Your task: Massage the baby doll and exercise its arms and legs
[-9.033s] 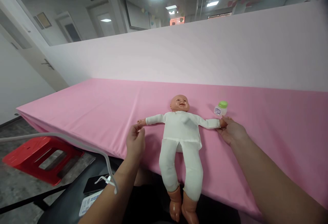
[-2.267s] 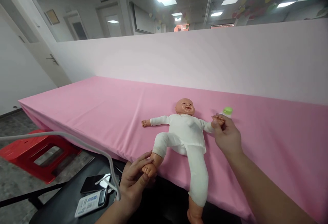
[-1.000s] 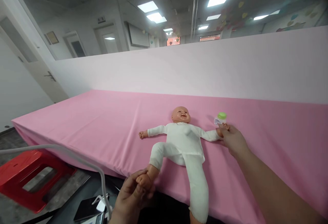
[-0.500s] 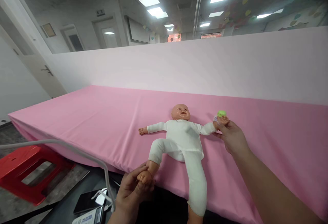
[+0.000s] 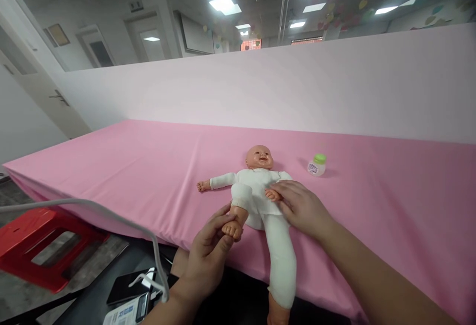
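A baby doll (image 5: 262,191) in a white suit lies on its back on the pink cloth (image 5: 156,166), its head toward the wall. My left hand (image 5: 211,248) is closed round the doll's foot (image 5: 233,228) on the picture's left side, and that leg is bent up toward the belly. My right hand (image 5: 303,208) holds the doll's arm on the right, folded across the body, with the small doll hand (image 5: 272,195) showing at my fingers. Beyond my right hand stands a small clear jar (image 5: 317,166) with a green lid.
At the lower left are a red stool (image 5: 40,245), a dark phone (image 5: 128,288) and a white labelled device (image 5: 126,312). A pale cable (image 5: 111,216) arcs across the lower left. Behind the table rises a white wall (image 5: 260,92) with glass above it.
My right hand has brought the doll's arm inward from the side onto its body, uncovering the jar. My left hand has pushed the foot up and right, bending the leg more.
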The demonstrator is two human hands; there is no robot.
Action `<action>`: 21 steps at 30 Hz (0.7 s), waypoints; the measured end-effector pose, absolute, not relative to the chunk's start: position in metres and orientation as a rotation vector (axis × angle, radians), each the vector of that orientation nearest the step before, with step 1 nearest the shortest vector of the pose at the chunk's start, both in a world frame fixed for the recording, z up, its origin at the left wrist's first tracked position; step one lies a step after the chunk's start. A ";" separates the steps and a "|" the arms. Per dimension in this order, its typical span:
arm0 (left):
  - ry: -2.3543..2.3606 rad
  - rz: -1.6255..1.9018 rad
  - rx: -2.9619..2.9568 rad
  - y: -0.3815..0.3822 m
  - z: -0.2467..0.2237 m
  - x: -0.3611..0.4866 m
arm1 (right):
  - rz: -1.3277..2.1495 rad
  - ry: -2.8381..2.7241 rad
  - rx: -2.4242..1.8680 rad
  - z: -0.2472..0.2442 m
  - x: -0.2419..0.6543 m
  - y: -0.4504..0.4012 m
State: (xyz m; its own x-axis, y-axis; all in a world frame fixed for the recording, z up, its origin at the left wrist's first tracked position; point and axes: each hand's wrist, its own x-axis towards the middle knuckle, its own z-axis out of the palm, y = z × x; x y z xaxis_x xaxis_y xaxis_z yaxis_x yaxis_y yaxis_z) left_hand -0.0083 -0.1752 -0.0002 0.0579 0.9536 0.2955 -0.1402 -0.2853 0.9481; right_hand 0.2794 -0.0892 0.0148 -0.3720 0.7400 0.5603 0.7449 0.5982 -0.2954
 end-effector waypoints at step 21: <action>0.744 1.369 1.288 -0.198 -0.033 -0.057 | 0.770 -0.687 -1.321 -0.003 0.335 -0.051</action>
